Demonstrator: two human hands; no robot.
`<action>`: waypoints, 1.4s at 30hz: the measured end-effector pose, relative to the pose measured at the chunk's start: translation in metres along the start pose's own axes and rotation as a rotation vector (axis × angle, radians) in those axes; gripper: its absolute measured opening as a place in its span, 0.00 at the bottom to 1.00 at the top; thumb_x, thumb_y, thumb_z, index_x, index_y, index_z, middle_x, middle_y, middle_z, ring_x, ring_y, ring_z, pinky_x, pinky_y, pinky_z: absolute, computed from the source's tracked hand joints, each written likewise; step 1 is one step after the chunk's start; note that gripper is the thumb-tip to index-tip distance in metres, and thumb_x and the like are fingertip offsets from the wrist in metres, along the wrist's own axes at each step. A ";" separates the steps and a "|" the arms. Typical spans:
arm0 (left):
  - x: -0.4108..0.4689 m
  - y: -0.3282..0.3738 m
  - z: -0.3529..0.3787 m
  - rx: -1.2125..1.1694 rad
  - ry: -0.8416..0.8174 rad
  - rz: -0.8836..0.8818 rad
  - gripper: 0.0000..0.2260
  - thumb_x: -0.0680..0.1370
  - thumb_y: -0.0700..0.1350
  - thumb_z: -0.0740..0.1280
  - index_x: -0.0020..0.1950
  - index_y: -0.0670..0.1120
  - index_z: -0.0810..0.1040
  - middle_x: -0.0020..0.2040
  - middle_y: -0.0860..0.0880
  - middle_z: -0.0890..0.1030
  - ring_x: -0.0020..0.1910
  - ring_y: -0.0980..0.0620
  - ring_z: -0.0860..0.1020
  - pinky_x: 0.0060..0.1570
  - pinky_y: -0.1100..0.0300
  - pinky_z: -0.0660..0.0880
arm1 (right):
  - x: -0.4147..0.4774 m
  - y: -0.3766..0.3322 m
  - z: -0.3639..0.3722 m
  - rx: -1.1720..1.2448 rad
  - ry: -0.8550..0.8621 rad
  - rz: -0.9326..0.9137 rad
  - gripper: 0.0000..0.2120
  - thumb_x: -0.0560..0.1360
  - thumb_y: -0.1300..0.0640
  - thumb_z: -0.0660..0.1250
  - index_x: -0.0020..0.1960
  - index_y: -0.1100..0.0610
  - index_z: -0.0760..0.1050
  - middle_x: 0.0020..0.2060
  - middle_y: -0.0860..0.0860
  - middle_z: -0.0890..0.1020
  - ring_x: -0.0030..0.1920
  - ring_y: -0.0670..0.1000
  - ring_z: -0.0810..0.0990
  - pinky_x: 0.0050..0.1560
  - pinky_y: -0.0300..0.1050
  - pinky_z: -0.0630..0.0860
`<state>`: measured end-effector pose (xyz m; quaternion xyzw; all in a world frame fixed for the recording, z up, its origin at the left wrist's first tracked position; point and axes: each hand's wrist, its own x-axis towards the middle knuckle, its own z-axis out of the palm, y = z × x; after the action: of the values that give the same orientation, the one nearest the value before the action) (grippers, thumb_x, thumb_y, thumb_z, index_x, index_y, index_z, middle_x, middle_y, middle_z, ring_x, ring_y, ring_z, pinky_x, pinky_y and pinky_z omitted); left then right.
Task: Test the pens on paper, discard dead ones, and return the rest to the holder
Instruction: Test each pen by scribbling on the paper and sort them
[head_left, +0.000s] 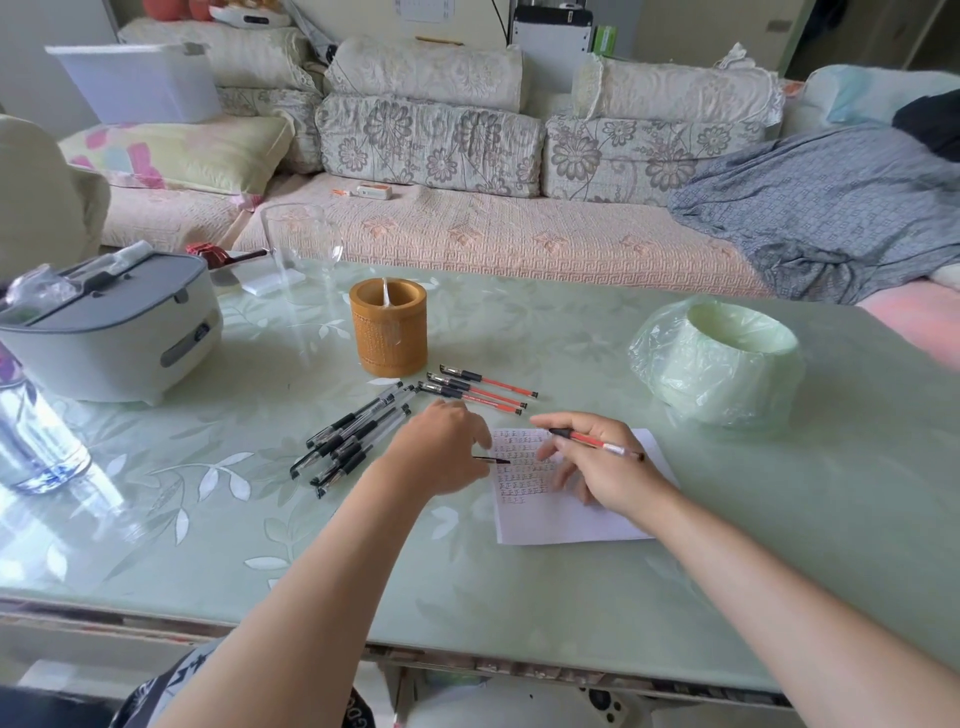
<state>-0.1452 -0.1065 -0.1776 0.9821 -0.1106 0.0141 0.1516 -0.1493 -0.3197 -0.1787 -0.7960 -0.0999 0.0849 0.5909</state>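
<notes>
- One green glass-topped table (571, 597) carries everything, and the bamboo holder (389, 338) stands near its middle, upright, with no pens visible in it.
- One bag-lined bin (670, 364) sits well to the right of the holder, the likely place for dead pens.
- One sheet of paper (566, 519) lies in front of the holder and to its right, its upper part already covered in rows of red marks.
- Several black pens (353, 441) lie fanned in a loose heap in front of the holder, slightly to its left.
- Three red pens (480, 389) lie side by side just beside the holder's base, on its front right.
- The right hand (608, 473) hovers over the paper, thumb and fingers gripping a fourth red pen (592, 442) around mid-barrel.
- The left hand (441, 452) sits between the black heap and the paper, fingers curled, pinching a thin dark piece (493, 460) that is probably a cap.
- These pens look light, stiff and smooth, so they should roll easily on the glass. A pinch at the ribbed dark grip seems surest, and lifting one from the heap may nudge the others.
</notes>
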 end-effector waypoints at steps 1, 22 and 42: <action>0.000 0.000 -0.001 0.009 -0.010 -0.005 0.11 0.73 0.52 0.72 0.55 0.54 0.81 0.52 0.52 0.77 0.57 0.50 0.72 0.58 0.50 0.73 | 0.001 -0.002 -0.002 0.007 -0.020 -0.001 0.17 0.80 0.67 0.58 0.60 0.51 0.79 0.45 0.56 0.83 0.32 0.52 0.80 0.23 0.41 0.70; 0.001 -0.001 -0.011 -0.172 0.054 -0.073 0.09 0.80 0.44 0.60 0.48 0.53 0.80 0.39 0.59 0.79 0.36 0.57 0.73 0.35 0.61 0.67 | 0.020 -0.006 -0.004 -0.739 0.145 -0.340 0.08 0.75 0.55 0.69 0.51 0.46 0.82 0.47 0.44 0.84 0.50 0.48 0.77 0.52 0.43 0.71; -0.006 0.018 -0.016 -0.259 0.016 -0.019 0.07 0.79 0.46 0.63 0.50 0.53 0.82 0.43 0.57 0.80 0.34 0.63 0.72 0.33 0.67 0.65 | 0.016 -0.006 0.002 -0.766 0.060 -0.426 0.08 0.76 0.57 0.65 0.51 0.48 0.81 0.46 0.43 0.82 0.49 0.50 0.78 0.52 0.49 0.73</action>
<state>-0.1553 -0.1168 -0.1577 0.9551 -0.1011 0.0064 0.2783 -0.1346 -0.3120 -0.1741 -0.9213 -0.2689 -0.1054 0.2602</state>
